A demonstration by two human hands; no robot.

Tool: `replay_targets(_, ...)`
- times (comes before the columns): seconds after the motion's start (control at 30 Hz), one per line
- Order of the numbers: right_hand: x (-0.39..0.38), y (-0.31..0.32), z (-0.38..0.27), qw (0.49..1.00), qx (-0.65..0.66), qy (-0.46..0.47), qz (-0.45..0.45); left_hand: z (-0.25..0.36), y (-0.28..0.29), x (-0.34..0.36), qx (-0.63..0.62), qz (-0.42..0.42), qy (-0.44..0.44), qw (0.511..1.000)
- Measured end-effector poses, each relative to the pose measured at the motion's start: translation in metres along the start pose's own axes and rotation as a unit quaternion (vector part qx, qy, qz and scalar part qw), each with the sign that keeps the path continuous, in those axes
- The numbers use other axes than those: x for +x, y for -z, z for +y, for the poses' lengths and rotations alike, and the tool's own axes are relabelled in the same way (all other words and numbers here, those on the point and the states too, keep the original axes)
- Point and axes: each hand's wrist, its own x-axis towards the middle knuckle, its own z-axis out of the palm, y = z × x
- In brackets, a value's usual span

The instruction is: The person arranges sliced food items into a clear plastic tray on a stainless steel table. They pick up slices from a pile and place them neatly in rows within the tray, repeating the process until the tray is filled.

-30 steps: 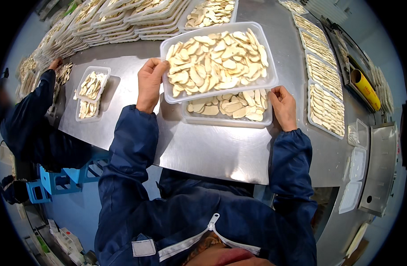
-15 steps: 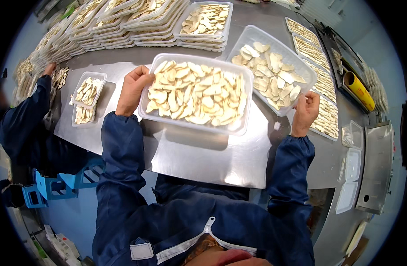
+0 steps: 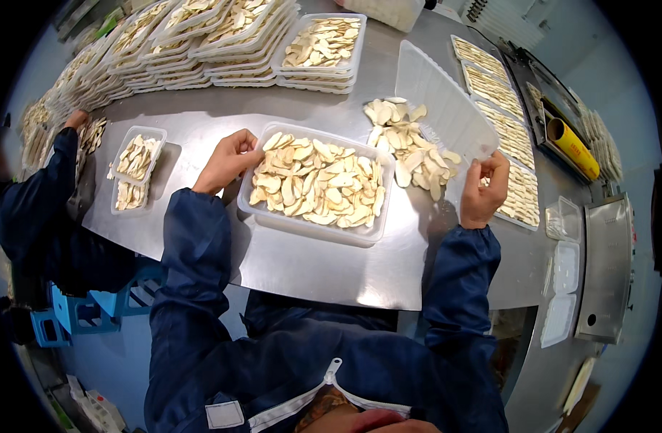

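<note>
My left hand [image 3: 230, 160] has its fingers closed at the upper left rim of a translucent plastic tray [image 3: 378, 232]. Pale, cream-coloured slices [image 3: 316, 180] fill that tray, which appears to rest on the metal table; what they are cut from I cannot tell. In my right hand [image 3: 484, 189], a second translucent tray [image 3: 446, 94] is pinched by its near edge and tipped steeply onto its side. A loose heap of slices [image 3: 410, 144] lies beside it, to the right of the full tray.
Stacked trays of slices [image 3: 237, 61] line the far left of the steel table [image 3: 309, 270]. Two small filled tubs [image 3: 131, 195] stand left of me, near a co-worker's arm [image 3: 60, 166]. Packed trays [image 3: 501, 108] run along the right, beside a yellow roll [image 3: 573, 148].
The full tray has come down toward the table, with my left hand at its rim. My right hand has tipped the other tray up on edge, and its slices have slid out into a heap.
</note>
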Motion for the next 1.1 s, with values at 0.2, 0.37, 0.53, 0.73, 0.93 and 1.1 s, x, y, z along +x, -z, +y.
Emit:
replay_targets(0.2, 0.006, -0.007, -0.013, 0.988, -0.046, 0.145, 0.010, 0.003, 0.012, -0.003, 0.071, -0.002, 0.013, 0.997)
replay_targets(0.37, 0.021, 0.007, -0.027, 0.986, -0.030, 0.160, 0.043, -0.019, 0.012, 0.008, 0.066, 0.055, -0.033, 0.996)
replay_targets(0.53, 0.011, 0.051, -0.015, 0.966, 0.192, -0.104, 0.141, -0.022, 0.014, 0.010, 0.068, 0.062, -0.041, 0.995)
replay_targets(0.73, -0.016, 0.159, 0.028, 0.888, 0.248, -0.275, 0.271, -0.025, 0.011, 0.008, 0.067, 0.062, -0.052, 0.994)
replay_targets(0.93, -0.065, 0.298, 0.089, 0.832, 0.179, -0.298, 0.432, -0.034, 0.017, 0.013, 0.062, 0.058, -0.048, 0.995)
replay_targets(1.1, -0.095, 0.382, 0.125, 0.776, 0.106, -0.292, 0.548, -0.040, 0.018, 0.015, 0.044, 0.058, -0.064, 0.995)
